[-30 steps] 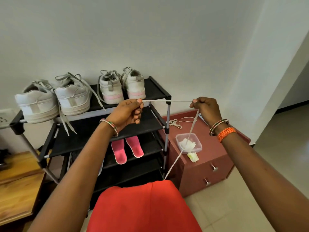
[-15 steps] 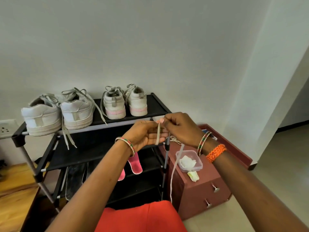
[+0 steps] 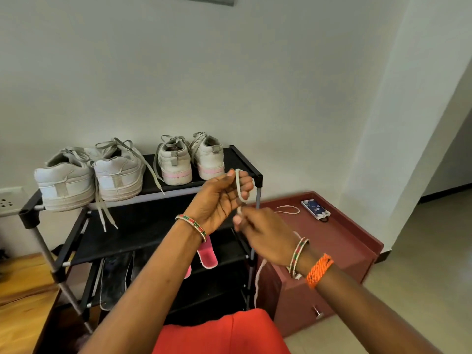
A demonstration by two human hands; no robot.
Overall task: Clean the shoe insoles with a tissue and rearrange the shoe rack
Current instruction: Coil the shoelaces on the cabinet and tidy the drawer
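We hold a loose shoelace (image 3: 239,186) in front of the shoe rack (image 3: 245,162), looped over the curled fingers of our left hand (image 3: 221,198) while our right hand (image 3: 260,231) pinches its lower run, the tail hanging down. This looks like a tidying step. Pink insoles (image 3: 207,254) lie on a lower shelf. Next we likely finish coiling and set the lace aside.

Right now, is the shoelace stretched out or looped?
Looped: the shoelace bends over the left hand fingers while the right hand pinches it below.
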